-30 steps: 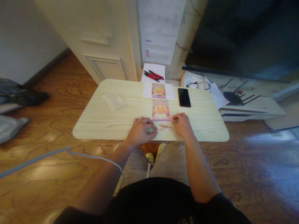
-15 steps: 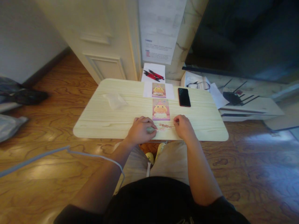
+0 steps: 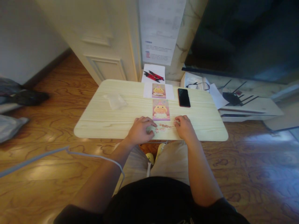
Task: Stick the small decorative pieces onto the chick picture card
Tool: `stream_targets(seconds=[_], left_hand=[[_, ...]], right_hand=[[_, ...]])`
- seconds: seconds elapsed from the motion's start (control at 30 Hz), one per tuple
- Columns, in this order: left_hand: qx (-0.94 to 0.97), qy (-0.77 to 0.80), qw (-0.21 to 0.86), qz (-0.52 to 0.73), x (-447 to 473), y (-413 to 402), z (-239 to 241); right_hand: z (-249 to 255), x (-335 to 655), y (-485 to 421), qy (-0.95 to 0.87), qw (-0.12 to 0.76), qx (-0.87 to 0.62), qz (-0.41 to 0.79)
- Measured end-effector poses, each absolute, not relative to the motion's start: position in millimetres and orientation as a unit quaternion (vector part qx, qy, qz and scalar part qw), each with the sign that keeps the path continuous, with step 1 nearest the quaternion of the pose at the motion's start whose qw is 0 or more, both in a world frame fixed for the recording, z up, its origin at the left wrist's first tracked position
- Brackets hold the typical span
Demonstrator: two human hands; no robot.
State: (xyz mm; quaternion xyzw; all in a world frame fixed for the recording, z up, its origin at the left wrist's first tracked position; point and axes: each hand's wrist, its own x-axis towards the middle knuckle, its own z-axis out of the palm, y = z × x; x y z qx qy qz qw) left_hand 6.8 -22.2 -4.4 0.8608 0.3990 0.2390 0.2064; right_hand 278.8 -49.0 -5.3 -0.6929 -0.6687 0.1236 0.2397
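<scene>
Low on the pale table lies what looks like a clear sheet with small brown and pink shapes (image 3: 164, 126); its outline is hard to make out. At its left end rests my left hand (image 3: 141, 129), thumb and forefinger apart, with nothing visible between them. My right hand (image 3: 185, 127) is at the other end, fingers curled in a pinch; whatever they hold is too small to name. Just beyond the shapes lies a pink card (image 3: 161, 110) with a yellow cartoon figure. A similar, smaller-looking card (image 3: 158, 90) lies farther back on white paper (image 3: 147, 90).
A black phone (image 3: 184, 97) lies at the table's (image 3: 93, 119) back right, and a crumpled translucent wrapper (image 3: 116, 101) on its left. Several red and black pens (image 3: 154, 76) rest on paper behind the table. Glasses (image 3: 198, 85) lie farther right. A grey cable (image 3: 93, 155) crosses my left forearm.
My left thumb has drawn back from the shapes, widening the gap to the forefinger. My right hand has shifted slightly right. The cards, phone and pens stay where they were.
</scene>
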Motion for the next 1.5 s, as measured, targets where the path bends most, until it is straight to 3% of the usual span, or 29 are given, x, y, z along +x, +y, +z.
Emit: stream_targets(seconds=[1.5], left_hand=[[0.864,0.406,0.191,0.227,11.6,-22.5,-5.3]], right_hand=[[-9.3,283.6,-52.5,-0.68,0.241,-0.682,0.12]])
